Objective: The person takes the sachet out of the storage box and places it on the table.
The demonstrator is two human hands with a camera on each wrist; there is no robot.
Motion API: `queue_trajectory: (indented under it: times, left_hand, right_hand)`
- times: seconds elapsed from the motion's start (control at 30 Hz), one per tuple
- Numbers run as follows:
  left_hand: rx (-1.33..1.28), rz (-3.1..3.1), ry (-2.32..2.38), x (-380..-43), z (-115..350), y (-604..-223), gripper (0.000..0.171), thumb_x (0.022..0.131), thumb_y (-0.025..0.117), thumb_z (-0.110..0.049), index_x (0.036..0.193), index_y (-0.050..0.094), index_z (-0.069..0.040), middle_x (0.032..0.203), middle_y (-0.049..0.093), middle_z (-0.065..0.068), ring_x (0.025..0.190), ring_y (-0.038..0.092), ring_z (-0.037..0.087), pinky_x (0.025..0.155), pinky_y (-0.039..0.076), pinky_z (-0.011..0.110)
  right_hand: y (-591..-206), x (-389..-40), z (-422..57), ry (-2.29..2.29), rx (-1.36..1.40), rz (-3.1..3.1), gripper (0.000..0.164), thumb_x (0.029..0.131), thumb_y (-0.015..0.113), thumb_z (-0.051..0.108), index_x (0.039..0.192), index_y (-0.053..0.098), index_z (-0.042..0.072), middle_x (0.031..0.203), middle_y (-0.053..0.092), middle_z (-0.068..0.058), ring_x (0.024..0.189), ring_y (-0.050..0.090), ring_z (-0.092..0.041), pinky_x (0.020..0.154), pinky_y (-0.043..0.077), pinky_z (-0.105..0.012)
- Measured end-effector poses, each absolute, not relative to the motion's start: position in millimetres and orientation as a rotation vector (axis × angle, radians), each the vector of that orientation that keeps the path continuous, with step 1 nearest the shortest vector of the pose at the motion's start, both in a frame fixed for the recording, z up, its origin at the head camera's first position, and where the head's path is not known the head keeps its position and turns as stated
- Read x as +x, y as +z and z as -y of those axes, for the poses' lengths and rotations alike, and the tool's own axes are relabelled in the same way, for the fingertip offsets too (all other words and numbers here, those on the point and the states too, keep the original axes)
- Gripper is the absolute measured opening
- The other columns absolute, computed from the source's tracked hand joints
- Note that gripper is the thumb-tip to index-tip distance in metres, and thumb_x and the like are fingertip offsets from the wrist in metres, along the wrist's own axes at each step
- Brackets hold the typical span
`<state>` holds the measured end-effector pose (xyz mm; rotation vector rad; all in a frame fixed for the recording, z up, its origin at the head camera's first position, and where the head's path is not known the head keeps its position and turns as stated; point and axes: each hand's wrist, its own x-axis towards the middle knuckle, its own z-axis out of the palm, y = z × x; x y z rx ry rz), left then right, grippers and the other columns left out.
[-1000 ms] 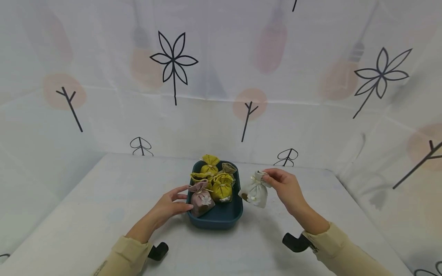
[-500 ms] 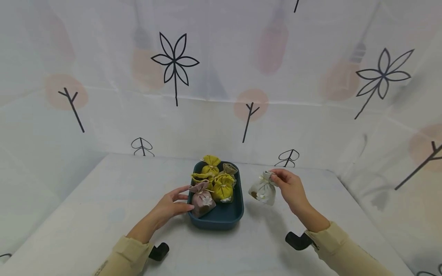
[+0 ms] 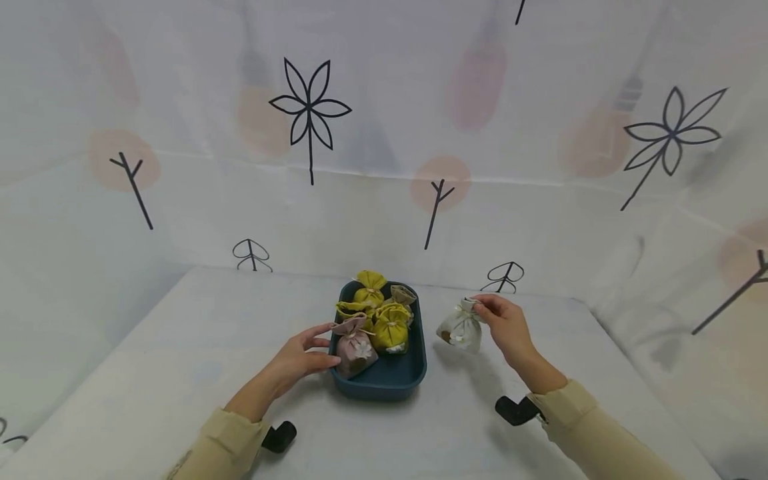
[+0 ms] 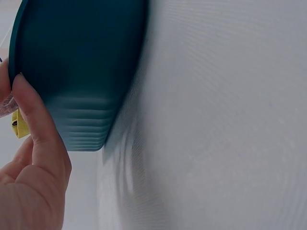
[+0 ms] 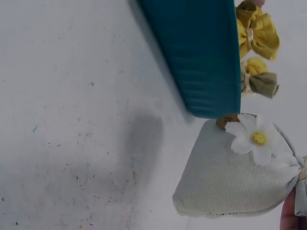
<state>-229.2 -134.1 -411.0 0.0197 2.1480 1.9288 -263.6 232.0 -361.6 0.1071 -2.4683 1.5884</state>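
1. White sachet (image 3: 461, 331): coarse-weave cloth pouch, gathered neck, fabric daisy with yellow centre; hangs right of the teal tray (image 3: 384, 383), base at the tabletop (image 3: 180, 373).
2. Right hand (image 3: 509, 325): grip pinches the sachet's neck from above.
3. Left hand (image 3: 297, 357): relaxed fingers rest against the tray's left wall.
4. Tray: smooth, rounded; holds one pink sachet (image 3: 355, 347), about three yellow, one tan.

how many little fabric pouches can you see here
6, though more may be hidden. Three yellow pouches, an olive pouch and a pink pouch sit in the teal tray; the right hand holds a white pouch beside the tray.
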Motion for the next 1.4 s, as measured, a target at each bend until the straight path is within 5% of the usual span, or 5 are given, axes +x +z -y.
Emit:
queue_trajectory:
  times: [0.77,1.4]
  left_hand:
    - [-0.027,-2.186,1.923,-227.3,128.8,-408.6,0.073,0.074,0.079,-0.009,0.138,0.045,-0.014,0.122,0.051,0.016,0.095,0.059,0.022,0.079,0.052,0.038]
    - [-0.020,-2.182,1.935,-227.3,131.1,-409.3,0.072,0.074,0.079,-0.010,0.138,0.045,-0.013,0.121,0.051,0.017,0.094,0.059,0.022,0.079,0.052,0.037]
  right_hand:
    - [-382.1,-298.9,-232.3,1.584,0.071,2.430,0.025,0.095,0.054,0.009,0.111,0.059,-0.009,0.102,0.062,-0.016,0.083,0.052,-0.004,0.072,0.042,-0.016]
    - [-389.4,-315.7,-234.8,1.541,0.062,2.519,0.030,0.095,0.055,0.015,0.118,0.060,-0.002,0.111,0.060,-0.017,0.101,0.053,-0.023,0.086,0.043,-0.035]
